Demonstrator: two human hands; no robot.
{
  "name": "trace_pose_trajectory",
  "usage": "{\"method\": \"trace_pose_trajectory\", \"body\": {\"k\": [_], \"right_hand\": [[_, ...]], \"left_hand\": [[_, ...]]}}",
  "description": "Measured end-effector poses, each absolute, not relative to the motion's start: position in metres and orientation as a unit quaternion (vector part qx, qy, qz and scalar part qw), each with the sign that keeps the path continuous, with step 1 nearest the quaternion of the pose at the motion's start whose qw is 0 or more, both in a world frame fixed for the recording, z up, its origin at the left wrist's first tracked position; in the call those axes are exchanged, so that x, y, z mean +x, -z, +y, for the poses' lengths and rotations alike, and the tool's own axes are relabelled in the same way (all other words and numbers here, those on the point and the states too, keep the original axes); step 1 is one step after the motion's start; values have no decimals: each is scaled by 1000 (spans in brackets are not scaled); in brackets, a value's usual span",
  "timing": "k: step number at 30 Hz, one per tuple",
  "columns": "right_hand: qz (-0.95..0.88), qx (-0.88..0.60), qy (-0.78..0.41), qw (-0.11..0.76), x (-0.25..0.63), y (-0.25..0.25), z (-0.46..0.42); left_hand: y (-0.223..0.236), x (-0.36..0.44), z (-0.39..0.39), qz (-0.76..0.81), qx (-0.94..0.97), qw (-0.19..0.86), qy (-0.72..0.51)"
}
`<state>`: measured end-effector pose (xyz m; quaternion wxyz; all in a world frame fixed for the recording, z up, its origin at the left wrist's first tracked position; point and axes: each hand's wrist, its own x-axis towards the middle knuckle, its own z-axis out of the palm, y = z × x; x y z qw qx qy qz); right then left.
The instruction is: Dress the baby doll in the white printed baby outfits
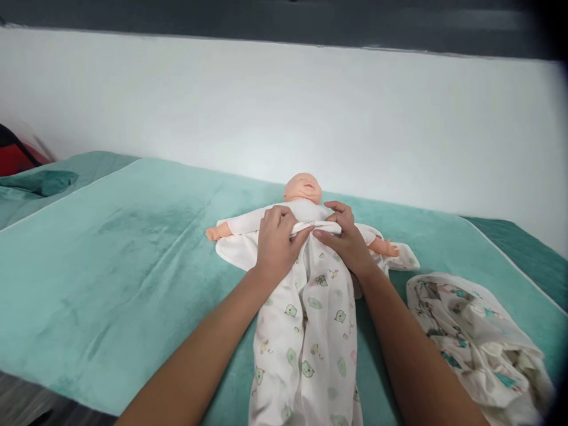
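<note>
Both left hand (277, 239) and right hand (350, 241) pinch the white, green-printed cloth garment (319, 325) between fingers (327, 238); best drawn with its rolled edge (326, 226) level and evenly tensioned.

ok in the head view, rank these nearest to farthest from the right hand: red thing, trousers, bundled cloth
1. Trousers: waistband held in the right hand.
2. Bundled cloth: over to that hand's right.
3. Red thing: far off, at the view's left edge.
</note>
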<state>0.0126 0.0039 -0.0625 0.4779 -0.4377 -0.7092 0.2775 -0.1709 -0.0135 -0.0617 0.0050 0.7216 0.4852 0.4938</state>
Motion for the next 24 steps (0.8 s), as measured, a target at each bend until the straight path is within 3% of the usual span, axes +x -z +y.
{"method": "trace_pose_trajectory", "body": {"k": [4,8,14,21,24], "right_hand": [[-714,-432,-194,515,6,60,-4],[-702,-455,-147,528,6,62,-14],[-684,-498,-256,467,31,74,-29],[-731,-466,-389,312,61,75,-68],[-714,-486,-381,329,56,78,-87]], "left_hand": [[64,-173,-14,478,754,-87,-442],[59,-176,-16,502,779,-63,-370],[47,-202,-28,544,785,30,-296],[35,-257,-51,490,812,255,-189],[35,-260,-62,500,824,221,-150]]}}
